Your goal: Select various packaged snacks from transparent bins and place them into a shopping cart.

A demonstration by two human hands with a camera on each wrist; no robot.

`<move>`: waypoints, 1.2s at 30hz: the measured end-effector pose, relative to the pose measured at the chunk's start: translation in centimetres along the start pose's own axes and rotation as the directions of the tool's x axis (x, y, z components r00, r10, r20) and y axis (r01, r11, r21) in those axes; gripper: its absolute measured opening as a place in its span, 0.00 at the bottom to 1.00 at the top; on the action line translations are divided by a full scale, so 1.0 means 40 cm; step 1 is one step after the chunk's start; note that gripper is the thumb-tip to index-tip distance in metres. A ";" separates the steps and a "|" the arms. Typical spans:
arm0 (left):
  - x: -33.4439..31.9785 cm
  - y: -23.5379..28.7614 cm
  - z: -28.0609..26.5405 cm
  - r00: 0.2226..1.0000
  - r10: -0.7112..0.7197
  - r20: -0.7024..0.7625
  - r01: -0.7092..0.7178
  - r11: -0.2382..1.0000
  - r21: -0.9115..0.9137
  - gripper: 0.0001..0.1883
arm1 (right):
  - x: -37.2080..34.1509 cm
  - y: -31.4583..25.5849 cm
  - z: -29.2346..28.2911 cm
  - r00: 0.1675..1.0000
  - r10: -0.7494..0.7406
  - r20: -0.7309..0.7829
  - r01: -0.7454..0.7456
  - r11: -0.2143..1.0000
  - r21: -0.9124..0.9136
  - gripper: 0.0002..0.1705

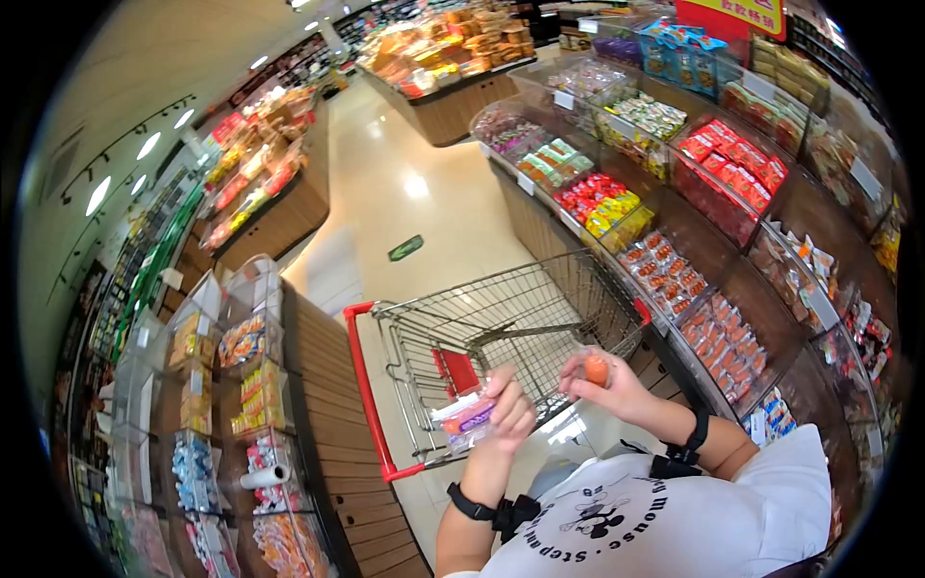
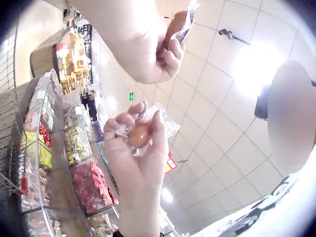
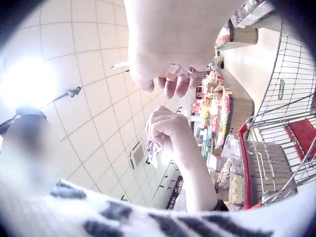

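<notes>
My left hand [image 1: 509, 412] grips a small clear snack packet [image 1: 466, 418] with a purple label, above the cart's handle side. Inside the packet a rounded brown-orange food shows, also in the left wrist view, where the packet [image 2: 179, 24] sticks out past the curled fingers. A little to the right, my right hand [image 1: 617, 387] holds a brown egg [image 1: 596, 369] in a clear wrapper. The left wrist view shows this egg [image 2: 140, 134] lying in the palm, with fingers and thumb curled round it. In the right wrist view the right hand's back mostly hides it.
A wire shopping cart [image 1: 501, 332] with a red handle [image 1: 371, 395] stands right below the hands. Tiered bins of wrapped snacks [image 1: 727, 347] line the right side. More candy bins [image 1: 252, 400] stand at left. A tiled aisle [image 1: 385, 183] runs ahead between wooden display stands [image 1: 453, 106].
</notes>
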State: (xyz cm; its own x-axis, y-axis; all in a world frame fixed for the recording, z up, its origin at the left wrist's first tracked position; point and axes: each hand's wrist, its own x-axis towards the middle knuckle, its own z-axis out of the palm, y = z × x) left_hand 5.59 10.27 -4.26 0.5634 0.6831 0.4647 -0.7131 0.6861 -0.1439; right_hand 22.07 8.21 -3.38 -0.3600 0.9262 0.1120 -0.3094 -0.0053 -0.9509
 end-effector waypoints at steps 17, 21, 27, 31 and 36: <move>0.215 -0.369 -0.064 0.926 -0.312 0.214 0.218 0.902 0.373 0.16 | -0.314 -0.110 -0.317 0.980 -0.013 -0.196 0.001 0.998 -0.058 0.12; 0.232 -0.424 -0.098 0.940 -0.312 0.141 0.196 0.829 0.523 0.17 | -0.367 -0.157 -0.368 0.960 -0.121 -0.250 -0.014 0.878 -0.479 0.17; 0.244 -0.499 -0.116 0.900 -0.198 -0.389 0.436 0.373 0.819 0.20 | -0.431 -0.284 -0.467 0.845 -0.534 0.001 0.116 0.182 -0.976 0.29; 0.302 -0.611 -0.141 0.873 -0.088 -0.480 0.485 0.051 0.873 0.13 | -0.489 -0.330 -0.495 0.828 -0.556 0.067 0.111 0.047 -0.993 0.30; 0.358 -0.639 -0.180 0.863 -0.217 -0.456 0.407 -0.236 0.882 0.06 | -0.535 -0.327 -0.531 0.878 -0.478 -0.006 0.083 0.165 -0.983 0.32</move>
State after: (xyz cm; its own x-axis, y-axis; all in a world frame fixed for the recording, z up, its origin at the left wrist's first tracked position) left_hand 34.90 4.34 -0.23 0.8315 0.5545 0.0338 0.0295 -0.1048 0.9941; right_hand 52.51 -3.54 0.54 -0.1629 0.8181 0.5515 0.7840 0.4467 -0.4310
